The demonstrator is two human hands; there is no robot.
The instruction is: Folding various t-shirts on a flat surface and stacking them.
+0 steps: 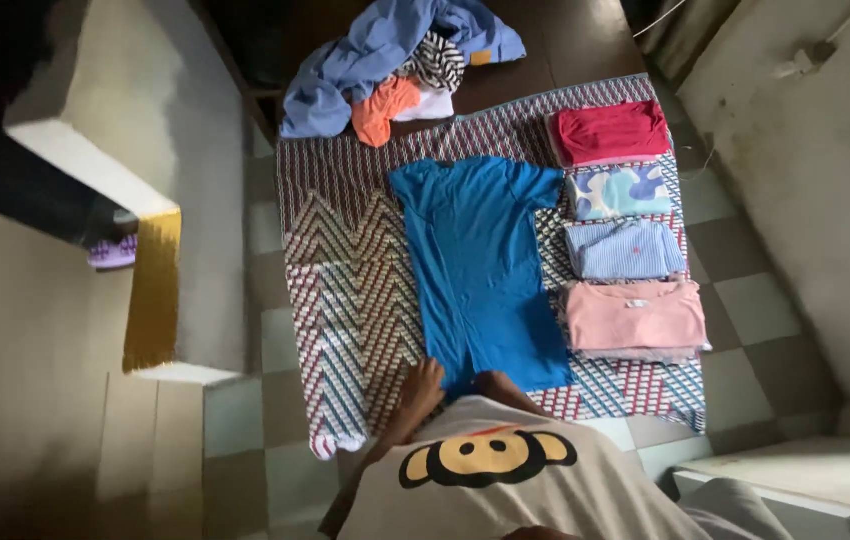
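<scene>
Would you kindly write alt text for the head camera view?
Both hands, left hand and right hand, rest on the hem of a blue T-shirt spread on a patterned mat, beside four folded garments.

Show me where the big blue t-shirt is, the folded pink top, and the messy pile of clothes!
Flat-spread blue t-shirt [480,270], head view, middle of its body.
Folded pink top [635,316], head view, centre of the folded front.
Loose pile of unfolded clothes [365,50], head view, on the light blue garment on top.

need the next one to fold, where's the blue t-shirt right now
In the head view the blue t-shirt lies flat mid-mat, left of the folded stack column, its near hem under both hands.
</scene>
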